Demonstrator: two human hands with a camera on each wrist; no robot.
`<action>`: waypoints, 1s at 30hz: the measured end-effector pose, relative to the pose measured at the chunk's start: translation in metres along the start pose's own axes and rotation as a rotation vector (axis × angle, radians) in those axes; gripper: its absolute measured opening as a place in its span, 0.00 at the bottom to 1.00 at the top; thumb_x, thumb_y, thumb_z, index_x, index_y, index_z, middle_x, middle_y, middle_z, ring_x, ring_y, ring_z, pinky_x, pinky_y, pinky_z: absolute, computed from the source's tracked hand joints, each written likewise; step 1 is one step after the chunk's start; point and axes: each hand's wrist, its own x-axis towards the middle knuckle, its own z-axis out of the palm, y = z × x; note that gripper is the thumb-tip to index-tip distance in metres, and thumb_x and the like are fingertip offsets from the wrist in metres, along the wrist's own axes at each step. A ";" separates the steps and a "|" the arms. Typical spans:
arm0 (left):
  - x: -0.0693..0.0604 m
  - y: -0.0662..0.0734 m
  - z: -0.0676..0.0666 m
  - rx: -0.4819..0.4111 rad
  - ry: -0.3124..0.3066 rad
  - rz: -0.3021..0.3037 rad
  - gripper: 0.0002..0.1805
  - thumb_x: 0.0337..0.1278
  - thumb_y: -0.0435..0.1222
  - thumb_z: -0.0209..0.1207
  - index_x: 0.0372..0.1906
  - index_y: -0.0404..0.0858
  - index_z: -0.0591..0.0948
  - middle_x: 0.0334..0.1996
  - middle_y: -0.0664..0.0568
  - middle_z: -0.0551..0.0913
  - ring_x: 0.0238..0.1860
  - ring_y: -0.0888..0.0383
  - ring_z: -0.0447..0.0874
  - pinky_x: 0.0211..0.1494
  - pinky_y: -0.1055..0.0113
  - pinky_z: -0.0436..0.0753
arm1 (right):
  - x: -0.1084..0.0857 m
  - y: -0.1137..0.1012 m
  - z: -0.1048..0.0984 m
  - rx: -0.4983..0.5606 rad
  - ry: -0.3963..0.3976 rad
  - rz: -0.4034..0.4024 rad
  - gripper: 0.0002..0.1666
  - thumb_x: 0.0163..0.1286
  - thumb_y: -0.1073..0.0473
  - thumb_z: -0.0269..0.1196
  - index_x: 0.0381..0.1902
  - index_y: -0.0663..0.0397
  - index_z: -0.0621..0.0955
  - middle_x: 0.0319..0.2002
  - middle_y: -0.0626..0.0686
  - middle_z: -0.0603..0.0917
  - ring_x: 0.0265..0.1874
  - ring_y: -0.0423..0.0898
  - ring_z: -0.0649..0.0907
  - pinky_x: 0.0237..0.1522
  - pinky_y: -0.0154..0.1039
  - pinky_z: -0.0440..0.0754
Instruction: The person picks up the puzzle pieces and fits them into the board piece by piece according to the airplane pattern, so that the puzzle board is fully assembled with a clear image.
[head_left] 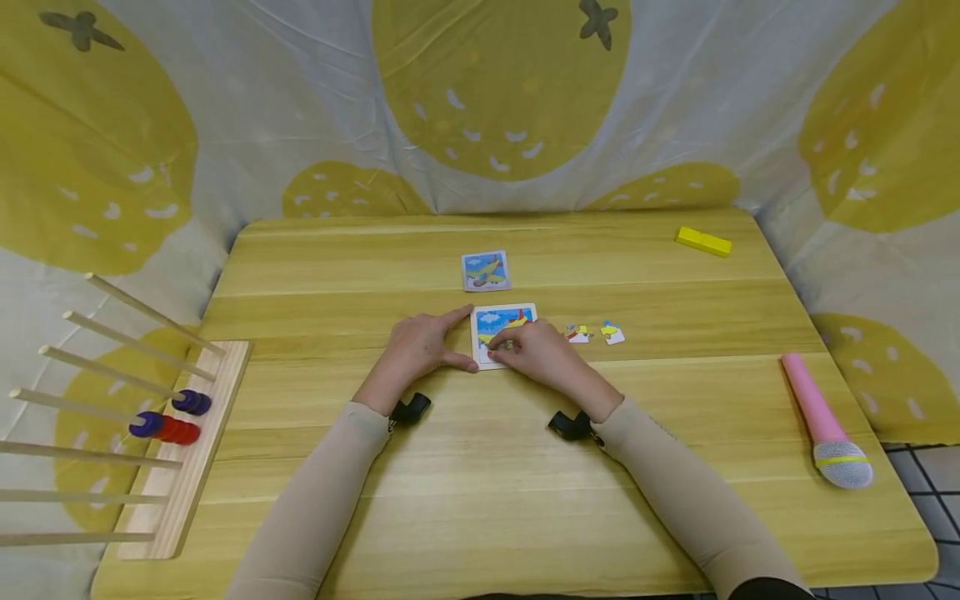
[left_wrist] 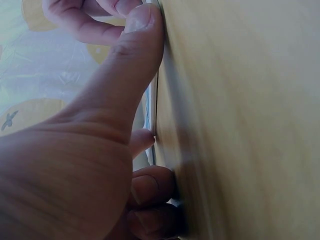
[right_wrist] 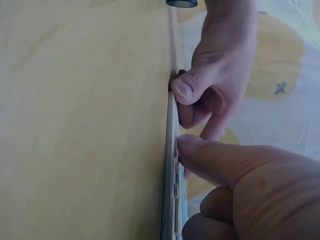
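A small jigsaw puzzle of a yellow airplane on blue sky sits in a pale-framed board on the table. My left hand touches the board's left side, index finger straight at the upper corner and thumb at the lower one. Over the picture's lower part my right hand bends its fingers, thumb and index pinching a puzzle piece mostly hidden beneath them. In the right wrist view the right thumb presses close to the board's edge. Loose pieces lie right of the board.
Behind the board lies a picture card with the same airplane. A wooden peg rack with purple and red rings stands at the left. On the right are a pink toy microphone and a yellow block.
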 end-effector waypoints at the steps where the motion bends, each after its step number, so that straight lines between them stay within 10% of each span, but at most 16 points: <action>1: 0.000 0.000 0.000 0.001 -0.001 -0.001 0.59 0.42 0.71 0.73 0.83 0.59 0.66 0.26 0.47 0.82 0.27 0.52 0.72 0.30 0.61 0.66 | 0.000 0.000 -0.001 0.019 -0.003 0.009 0.10 0.75 0.49 0.69 0.47 0.43 0.93 0.13 0.43 0.74 0.12 0.35 0.64 0.20 0.32 0.60; 15: 0.001 0.001 0.000 -0.035 -0.023 -0.024 0.60 0.41 0.70 0.75 0.83 0.60 0.65 0.32 0.46 0.83 0.31 0.51 0.71 0.34 0.62 0.65 | -0.039 0.056 -0.055 0.360 0.083 0.315 0.23 0.72 0.48 0.73 0.62 0.43 0.86 0.13 0.42 0.61 0.13 0.40 0.57 0.19 0.34 0.56; 30: 0.000 0.002 -0.001 -0.031 -0.024 -0.024 0.60 0.41 0.70 0.75 0.83 0.60 0.65 0.39 0.43 0.87 0.34 0.50 0.73 0.36 0.62 0.67 | -0.073 0.100 -0.067 0.350 0.096 0.392 0.27 0.70 0.47 0.74 0.64 0.47 0.85 0.14 0.41 0.62 0.14 0.38 0.57 0.20 0.33 0.57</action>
